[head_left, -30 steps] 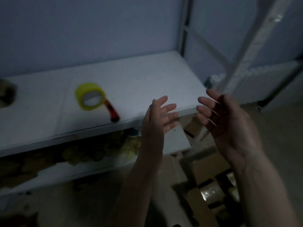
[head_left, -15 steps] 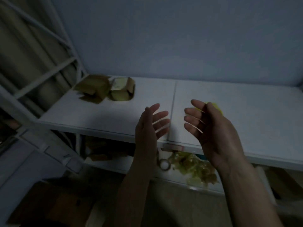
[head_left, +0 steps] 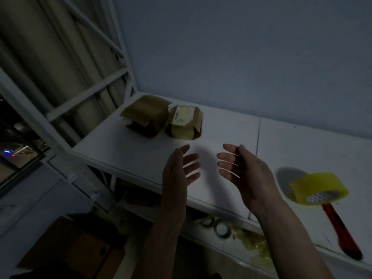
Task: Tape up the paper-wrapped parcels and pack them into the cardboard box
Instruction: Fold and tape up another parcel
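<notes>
Both hands, left hand (head_left: 177,170) and right hand (head_left: 247,174), hover released between parcels (head_left: 163,119) and tape dispenser (head_left: 322,196).

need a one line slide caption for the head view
Both open hands, left hand and right hand, hover over a white shelf between two brown paper parcels and a yellow tape dispenser.

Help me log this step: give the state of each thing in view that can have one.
Left hand: open, holds nothing, raised over the shelf.
Right hand: open, holds nothing, palm faces the left hand.
Left parcel: on the shelf, paper flaps loose, not taped shut.
Right parcel: on the shelf, wrapped, touching the left parcel.
Tape dispenser: lying on the shelf, untouched, right of the hands.
</notes>
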